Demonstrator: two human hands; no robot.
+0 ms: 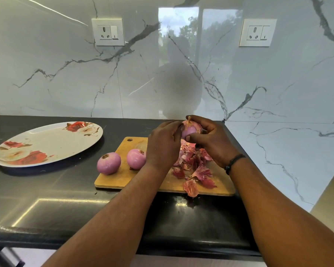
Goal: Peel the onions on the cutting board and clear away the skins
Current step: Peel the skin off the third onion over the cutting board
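- Both hands up above the far end of the wooden cutting board (123, 180), sharing one onion (190, 129).
- Right hand (212, 143): fingers curled over the top and right side of the held onion, thumb pressed on its lower front. Firm wrap, not much gap.
- Left hand (163, 145): fingers curled in, tips pinching at the onion's left side near the top. Can't tell if there's a flake of skin between the tips; they're hidden behind the knuckles.
- Held onion: mostly bare pale purple, some papery skin at the stem end, dry stem tip sticking up. Clear of the board, in the air.
- Two more onions sit at the board's left end: one (108, 163) right on the left edge, the other (136, 158) just beside it, partly behind the left wrist. Both look peeled, smooth and pinkish, root ends facing up.
- Skin pile (193, 166): reddish flakes heaped on the right half of the board, under the hands. One flake (191, 187) hangs over the near edge.
- Board lies on a black countertop (56, 199), near the right-hand corner.
- Floral plate (46, 143) well off to the left on the counter, nothing on it.
- Dark band (233, 162) on the right wrist.
- Marble-look wall behind, two wall sockets (108, 32) (257, 32).
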